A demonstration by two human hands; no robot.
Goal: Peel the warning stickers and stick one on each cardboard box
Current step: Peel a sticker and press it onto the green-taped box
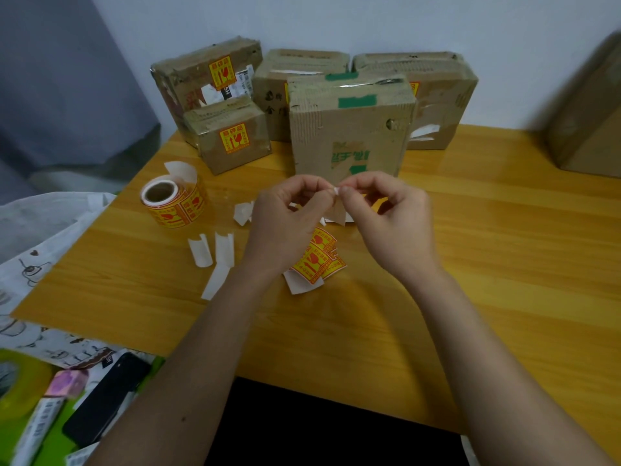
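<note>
Over the middle of the wooden table point(470, 264) my left hand point(285, 227) and my right hand point(386, 216) pinch the top corner of one sticker piece point(337, 211) between fingertips; its pale back faces me. Just beyond stands a cardboard box point(349, 129) with green tape and no yellow sticker showing. Two boxes at the back left, a small one point(232, 136) and a larger one point(205, 79), each carry a yellow warning sticker. A cut strip of yellow stickers point(317, 260) lies under my left wrist. The sticker roll point(173, 203) stands at the left.
Several more boxes point(437, 92) are stacked at the back against the wall, and a large box point(591, 112) is at far right. White backing scraps point(215, 253) litter the table left of my hands. Left of the table lie a phone point(104, 398) and a tape roll point(16, 381).
</note>
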